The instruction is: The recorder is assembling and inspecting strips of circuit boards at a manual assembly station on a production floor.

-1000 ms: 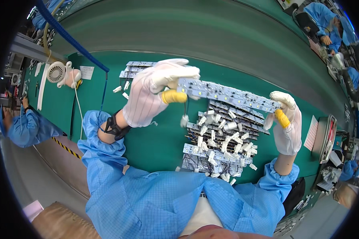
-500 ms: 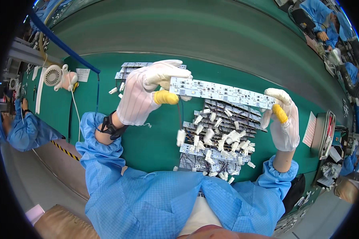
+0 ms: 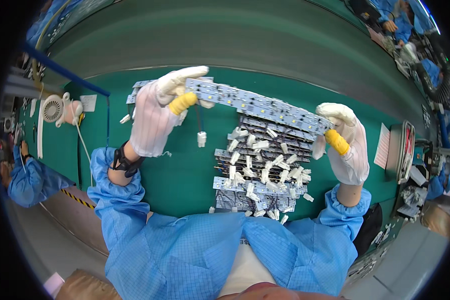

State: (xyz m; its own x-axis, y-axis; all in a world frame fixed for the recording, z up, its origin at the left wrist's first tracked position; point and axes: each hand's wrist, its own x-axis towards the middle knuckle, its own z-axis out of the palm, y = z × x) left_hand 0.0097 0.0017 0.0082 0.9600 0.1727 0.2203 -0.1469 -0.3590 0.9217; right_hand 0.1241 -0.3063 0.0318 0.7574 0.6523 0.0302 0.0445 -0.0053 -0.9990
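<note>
Between my hands I hold up a long, light-coloured LED circuit board (image 3: 260, 106), slanting down to the right. My left hand (image 3: 167, 107), in a striped white glove with a yellow thumb cover, grips its left end. The right hand (image 3: 342, 137), gloved the same way, pinches its right end. From the board's left part a short cable hangs with a white connector (image 3: 201, 139). Below lies a stack of similar LED boards (image 3: 275, 132), with several white connectors on dark wires piled over it. More boards (image 3: 140, 86) lie behind my left hand, partly hidden.
A green mat covers the table (image 3: 180, 185). At the left stand a small white fan (image 3: 53, 108) and a paper slip (image 3: 88, 103). A metal-edged bin (image 3: 406, 150) and a printed sheet (image 3: 382, 145) are at the right. Co-workers in blue sit on both sides.
Both hands have moved left with the board in the picture, the left hand farther. The board tilts more steeply now, and its hanging connector has swung left and up.
</note>
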